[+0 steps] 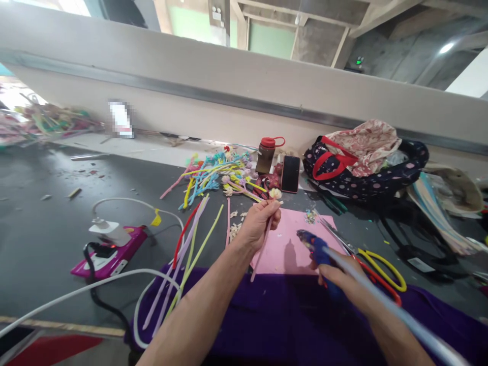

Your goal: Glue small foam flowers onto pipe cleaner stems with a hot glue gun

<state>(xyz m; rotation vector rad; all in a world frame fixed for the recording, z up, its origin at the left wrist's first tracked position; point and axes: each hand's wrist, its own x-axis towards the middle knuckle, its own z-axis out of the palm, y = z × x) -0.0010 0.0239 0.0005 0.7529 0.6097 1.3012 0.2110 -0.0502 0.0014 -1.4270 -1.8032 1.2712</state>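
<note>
My left hand [266, 219] is closed round a pale pink pipe-cleaner stem [260, 256], which hangs down below the fist. A cream flower head [275, 193] sticks out above the fingers. In my right hand [335, 272] is a blue hot glue gun [317, 249], its nozzle pointing up and left, apart from the flower. Under both hands lies a pink sheet [284, 249]. Small beads [310, 217] are heaped near its far edge. Cream pieces [235, 223] lie left of my left hand. Scissors [375, 262] with yellow and red handles lie right of the glue gun.
Loose pipe cleaners [190, 249] lie to the left, with a pile of finished stems [217, 173] behind. A magenta power strip [110, 256] trails cords. At the back stand a bottle [266, 157], a phone [290, 174] and a dotted bag [366, 175]. A blurred pale cord crosses my right forearm.
</note>
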